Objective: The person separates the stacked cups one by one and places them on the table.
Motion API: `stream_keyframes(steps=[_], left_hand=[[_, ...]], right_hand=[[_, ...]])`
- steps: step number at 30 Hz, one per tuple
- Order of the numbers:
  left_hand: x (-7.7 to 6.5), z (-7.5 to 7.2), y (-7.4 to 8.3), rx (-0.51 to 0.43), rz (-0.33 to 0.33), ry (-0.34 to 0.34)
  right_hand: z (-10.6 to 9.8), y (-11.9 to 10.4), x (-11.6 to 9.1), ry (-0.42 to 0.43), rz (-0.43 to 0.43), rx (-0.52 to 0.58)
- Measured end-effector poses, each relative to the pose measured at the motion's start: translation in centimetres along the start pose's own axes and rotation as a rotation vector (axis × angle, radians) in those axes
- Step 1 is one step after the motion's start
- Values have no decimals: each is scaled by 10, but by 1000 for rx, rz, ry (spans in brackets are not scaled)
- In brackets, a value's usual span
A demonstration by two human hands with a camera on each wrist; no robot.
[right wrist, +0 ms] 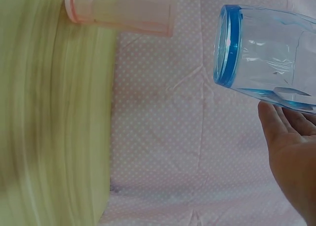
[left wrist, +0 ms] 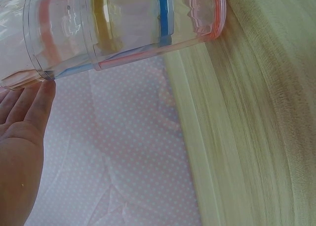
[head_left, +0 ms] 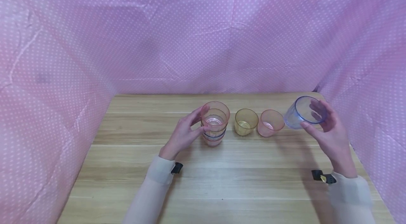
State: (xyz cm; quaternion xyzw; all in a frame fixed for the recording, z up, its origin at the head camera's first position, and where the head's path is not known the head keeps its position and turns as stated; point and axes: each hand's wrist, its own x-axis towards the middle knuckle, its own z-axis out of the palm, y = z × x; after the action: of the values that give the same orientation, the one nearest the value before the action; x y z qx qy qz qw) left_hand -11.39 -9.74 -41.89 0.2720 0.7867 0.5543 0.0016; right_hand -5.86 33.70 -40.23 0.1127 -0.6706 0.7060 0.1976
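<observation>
Stack [head_left: 214,133], yellow cup [head_left: 244,128], pink cup [head_left: 267,127] on table [head_left: 228,181]

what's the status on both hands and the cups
Left hand gripping cup stack. Right hand holding blue cup, tilted, off the table. Yellow cup and pink cup standing between.

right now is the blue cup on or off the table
Off: the right hand holds the blue cup, with a gap above the table.
</observation>
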Motion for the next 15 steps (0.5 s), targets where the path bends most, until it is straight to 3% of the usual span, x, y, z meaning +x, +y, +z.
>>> stream_keyframes(steps=[15], left_hand=[[0, 1, 0, 3, 10, 9]], right_hand=[[-17, 16, -4, 55, 71, -32]])
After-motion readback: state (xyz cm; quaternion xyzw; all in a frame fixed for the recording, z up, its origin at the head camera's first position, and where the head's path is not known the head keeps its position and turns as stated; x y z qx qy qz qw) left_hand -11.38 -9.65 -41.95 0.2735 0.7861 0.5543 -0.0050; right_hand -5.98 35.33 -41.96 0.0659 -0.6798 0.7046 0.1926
